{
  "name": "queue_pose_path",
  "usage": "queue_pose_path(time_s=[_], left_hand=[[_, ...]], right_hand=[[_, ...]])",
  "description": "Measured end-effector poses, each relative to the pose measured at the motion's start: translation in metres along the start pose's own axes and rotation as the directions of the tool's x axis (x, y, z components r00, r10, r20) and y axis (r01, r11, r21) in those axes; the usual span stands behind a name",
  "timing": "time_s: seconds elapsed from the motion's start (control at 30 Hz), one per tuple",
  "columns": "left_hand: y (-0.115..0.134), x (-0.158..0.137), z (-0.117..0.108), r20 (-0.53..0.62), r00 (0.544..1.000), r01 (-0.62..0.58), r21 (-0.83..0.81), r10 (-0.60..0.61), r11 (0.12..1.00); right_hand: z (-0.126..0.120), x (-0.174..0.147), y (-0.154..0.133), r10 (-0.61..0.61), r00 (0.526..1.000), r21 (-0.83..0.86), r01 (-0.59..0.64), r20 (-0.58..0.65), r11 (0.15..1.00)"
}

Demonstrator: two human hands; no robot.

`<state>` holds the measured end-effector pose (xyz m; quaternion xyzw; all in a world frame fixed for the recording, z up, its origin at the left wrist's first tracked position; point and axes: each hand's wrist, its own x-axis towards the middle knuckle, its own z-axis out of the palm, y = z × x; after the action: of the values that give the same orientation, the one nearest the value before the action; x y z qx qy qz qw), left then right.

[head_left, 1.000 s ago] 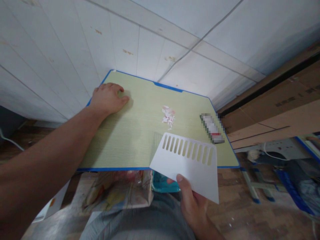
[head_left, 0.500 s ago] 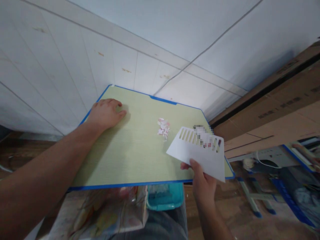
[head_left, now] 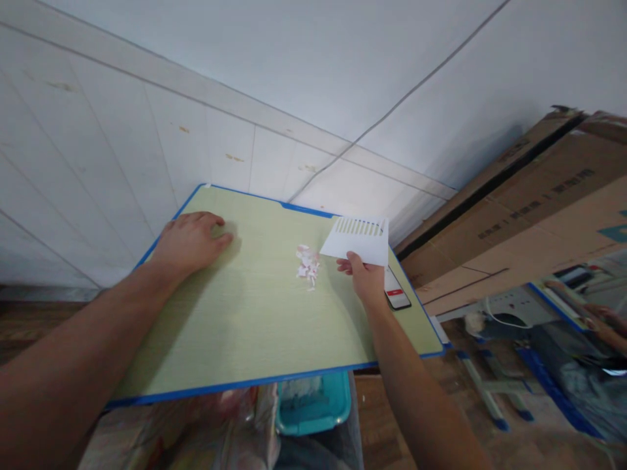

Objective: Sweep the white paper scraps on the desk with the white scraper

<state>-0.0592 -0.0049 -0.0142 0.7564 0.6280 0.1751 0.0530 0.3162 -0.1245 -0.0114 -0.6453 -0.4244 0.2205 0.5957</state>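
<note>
My right hand pinches the near edge of a white card with a row of slots cut in it, holding it above the right rear part of the table. A small heap of white and pinkish paper scraps lies mid-table, left of the card. A phone rests on the tabletop, partly covered by my right hand and the card. On the table's left side lies my left hand, empty, its fingers loosely bent and thumb apart.
Beneath the front edge are a teal plastic basket and a bag of mixed items. Large cardboard boxes lean along the right wall. Another person's hands show at a table on the far right. A cable runs down the wall.
My right hand has carried the slotted card away from me toward the table's rear edge, and the phone now shows. My left hand keeps its place on the table. The view has shifted slightly.
</note>
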Motion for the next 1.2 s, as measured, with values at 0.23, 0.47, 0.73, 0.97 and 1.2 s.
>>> queue_pose_path(time_s=[0.23,0.47,0.73,0.97,1.2], left_hand=[[0.000,0.003,-0.001,0.008,1.000,0.019,0.016,-0.019,1.000],[0.003,0.003,-0.003,0.014,1.000,0.024,0.026,-0.024,0.999],[0.007,0.003,-0.006,0.023,0.998,0.055,0.004,-0.055,0.998],[0.014,0.002,-0.011,0.050,0.996,0.080,0.011,-0.080,0.997],[0.019,0.000,-0.015,0.053,0.995,0.085,0.022,-0.086,0.996]], right_hand=[[-0.012,-0.006,0.002,-0.024,1.000,-0.027,0.023,-0.020,0.999],[-0.034,-0.049,-0.011,-0.022,1.000,0.006,0.022,-0.008,1.000],[-0.039,-0.084,-0.001,-0.028,0.998,-0.015,0.029,0.052,0.999],[-0.037,-0.082,0.002,-0.025,0.996,0.017,0.027,-0.087,1.000],[-0.032,-0.089,0.001,-0.041,0.999,-0.014,0.041,-0.006,0.999]])
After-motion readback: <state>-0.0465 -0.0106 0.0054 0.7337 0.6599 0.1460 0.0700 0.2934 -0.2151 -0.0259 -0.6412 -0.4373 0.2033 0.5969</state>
